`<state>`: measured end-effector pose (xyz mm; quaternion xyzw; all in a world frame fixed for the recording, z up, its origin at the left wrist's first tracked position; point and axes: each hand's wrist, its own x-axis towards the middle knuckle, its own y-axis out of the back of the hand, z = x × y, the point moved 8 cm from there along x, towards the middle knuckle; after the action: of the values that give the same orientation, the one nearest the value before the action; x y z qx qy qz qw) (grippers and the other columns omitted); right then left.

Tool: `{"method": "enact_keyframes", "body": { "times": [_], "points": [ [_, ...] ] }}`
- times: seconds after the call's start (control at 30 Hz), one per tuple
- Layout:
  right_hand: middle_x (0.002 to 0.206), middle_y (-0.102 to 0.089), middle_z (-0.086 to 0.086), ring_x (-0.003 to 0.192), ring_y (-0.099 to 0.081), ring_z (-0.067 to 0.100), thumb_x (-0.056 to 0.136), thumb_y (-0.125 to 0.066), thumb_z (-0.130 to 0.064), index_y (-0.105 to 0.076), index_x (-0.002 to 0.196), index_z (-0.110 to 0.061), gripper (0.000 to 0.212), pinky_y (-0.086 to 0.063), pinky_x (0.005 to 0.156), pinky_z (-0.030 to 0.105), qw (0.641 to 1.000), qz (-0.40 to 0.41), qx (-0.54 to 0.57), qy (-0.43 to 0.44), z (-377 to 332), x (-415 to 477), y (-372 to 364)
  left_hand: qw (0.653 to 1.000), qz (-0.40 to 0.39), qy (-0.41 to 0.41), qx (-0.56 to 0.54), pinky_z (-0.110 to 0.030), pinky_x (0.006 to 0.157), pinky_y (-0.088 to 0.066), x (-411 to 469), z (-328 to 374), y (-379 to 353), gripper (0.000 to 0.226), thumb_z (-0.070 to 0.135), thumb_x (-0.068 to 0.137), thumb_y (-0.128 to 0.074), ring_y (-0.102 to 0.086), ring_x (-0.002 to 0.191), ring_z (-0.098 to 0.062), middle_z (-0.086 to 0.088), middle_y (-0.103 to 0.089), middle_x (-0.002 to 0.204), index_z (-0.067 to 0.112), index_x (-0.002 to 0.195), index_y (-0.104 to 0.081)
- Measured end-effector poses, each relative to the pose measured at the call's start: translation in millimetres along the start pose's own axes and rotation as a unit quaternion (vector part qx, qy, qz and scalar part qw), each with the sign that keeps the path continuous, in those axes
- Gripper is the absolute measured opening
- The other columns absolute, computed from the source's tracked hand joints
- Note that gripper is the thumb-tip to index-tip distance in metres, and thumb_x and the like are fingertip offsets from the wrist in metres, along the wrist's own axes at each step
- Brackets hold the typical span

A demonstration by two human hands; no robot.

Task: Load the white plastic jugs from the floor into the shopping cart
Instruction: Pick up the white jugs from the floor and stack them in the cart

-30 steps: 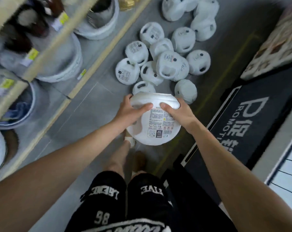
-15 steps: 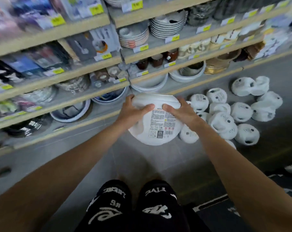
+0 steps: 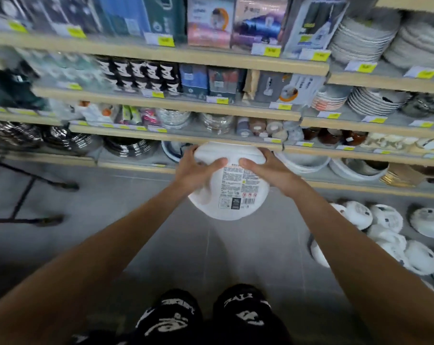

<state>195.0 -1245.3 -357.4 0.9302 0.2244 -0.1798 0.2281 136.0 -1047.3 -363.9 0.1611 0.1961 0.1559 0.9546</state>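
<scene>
**Homeware aisle: white jug held in both hands above the floor**

Long wooden shelves of boxed goods, glassware and stacked plates, edged with yellow price tags, run across the far side of a shop aisle with a grey floor. At the centre, a person in black printed shorts holds a white plastic jug at arm's length, clear of the floor and in front of the lowest shelf. The left hand grips the jug's upper left side and the right hand its upper right, fingers curled over the far edge and thumbs pressed on the near face. The thumbs lie either side of a printed label, which faces the camera. More white jugs lie clustered on the floor at the right, below the bottom shelf, touching one another and well apart from the one being held. At the far left, a dark metal frame stands on the floor; blur makes it impossible to tell what it belongs to.
</scene>
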Motion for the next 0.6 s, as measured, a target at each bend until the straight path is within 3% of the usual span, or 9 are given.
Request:
{"method": "enact_keyframes", "body": {
  "times": [0.1,0.2,0.3,0.37,0.47,0.6],
  "points": [
    [0.11,-0.059,-0.012,0.085,-0.057,-0.002,0.082,-0.07,-0.046,-0.044,0.128,-0.028,0.056,-0.046,0.06,0.01,0.999,-0.014,-0.026,0.016,-43,9,-68,0.999,0.016,0.001,-0.032,-0.034,0.093,-0.048,0,-23,78,0.078,0.045,0.07,-0.081,-0.059,0.106,-0.016,0.005,-0.06,0.118,0.023,0.133,-0.041],
    [0.12,-0.063,-0.007,0.099,-0.064,0.011,0.077,-0.074,-0.049,-0.044,0.127,-0.033,0.061,-0.056,0.084,0.034,0.999,-0.047,-0.017,0.019,-76,24,-133,0.999,0.029,-0.005,-0.043,-0.03,0.088,-0.046,0,-40,149,0.077,0.042,0.073,-0.079,-0.058,0.104,-0.014,0.005,-0.058,0.116,0.021,0.135,-0.04],
    [0.113,-0.063,-0.013,0.097,-0.064,0.009,0.078,-0.073,-0.049,-0.041,0.124,-0.039,0.057,-0.056,0.079,0.036,0.995,-0.091,-0.02,0.035,-112,36,-193,0.998,0.034,-0.007,-0.061,-0.034,0.092,-0.048,4,-59,212,0.081,0.042,0.072,-0.079,-0.058,0.108,-0.017,0.003,-0.058,0.119,0.022,0.137,-0.037],
    [0.114,-0.063,-0.012,0.098,-0.065,0.01,0.076,-0.073,-0.052,-0.041,0.126,-0.039,0.061,-0.056,0.075,0.035,0.992,-0.117,-0.034,0.041,-133,43,-230,0.996,0.052,-0.008,-0.07,-0.031,0.086,-0.046,6,-72,252,0.08,0.042,0.073,-0.078,-0.057,0.106,-0.016,0.004,-0.057,0.118,0.022,0.139,-0.036],
    [0.12,-0.064,-0.008,0.1,-0.067,0.014,0.06,-0.077,-0.066,-0.038,0.135,-0.039,0.089,-0.058,0.076,0.039,0.985,-0.162,-0.048,0.042,-160,58,-285,0.994,0.072,0.003,-0.085,-0.03,0.087,-0.046,7,-96,306,0.086,0.046,0.069,-0.08,-0.057,0.108,-0.015,0.003,-0.057,0.122,0.022,0.139,-0.036],
    [0.125,-0.063,-0.006,0.102,-0.067,0.018,0.047,-0.084,-0.065,-0.027,0.146,-0.041,0.117,-0.058,0.08,0.043,0.971,-0.231,-0.061,0.025,-190,82,-361,0.987,0.111,0.034,-0.11,-0.042,0.097,-0.05,10,-136,373,0.116,0.073,0.04,-0.08,-0.058,0.113,-0.018,0.001,-0.056,0.127,0.028,0.137,-0.037]
  ]
}}
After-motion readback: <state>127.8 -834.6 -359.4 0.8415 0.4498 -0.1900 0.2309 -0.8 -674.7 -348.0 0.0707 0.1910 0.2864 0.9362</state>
